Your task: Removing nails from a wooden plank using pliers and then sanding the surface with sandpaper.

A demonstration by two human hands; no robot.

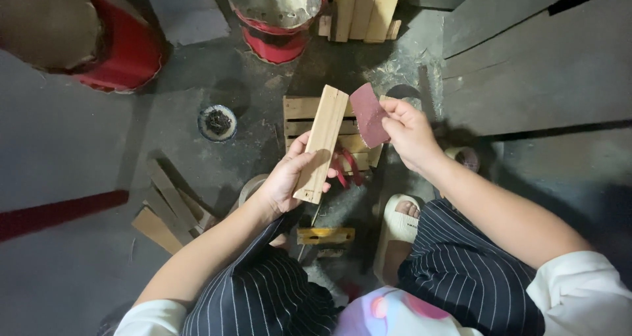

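Your striped trousers [461,270] framed the foreground as your left hand [286,178] gripped a grooved wooden block [322,142] upright, while your right hand [408,132] pinched reddish sandpaper [368,114] just beside it. Below lay a small pallet [299,115]; beyond, a dish [218,123] and red drums [276,40] bordered open concrete.

You look down on a dark grey concrete floor [72,138], dusty and dimly lit, with pale sawdust [401,59] scattered near the top. 2 red drums [128,53] stand at the upper left and upper middle. A small round dish [218,123] of dark bits sits on the floor. A slatted wooden crate [299,119] lies at the centre, pale planks [362,7] lean beyond it, and offcuts [168,207] pile at the lower left. Grey boards [533,66] fill your right side.
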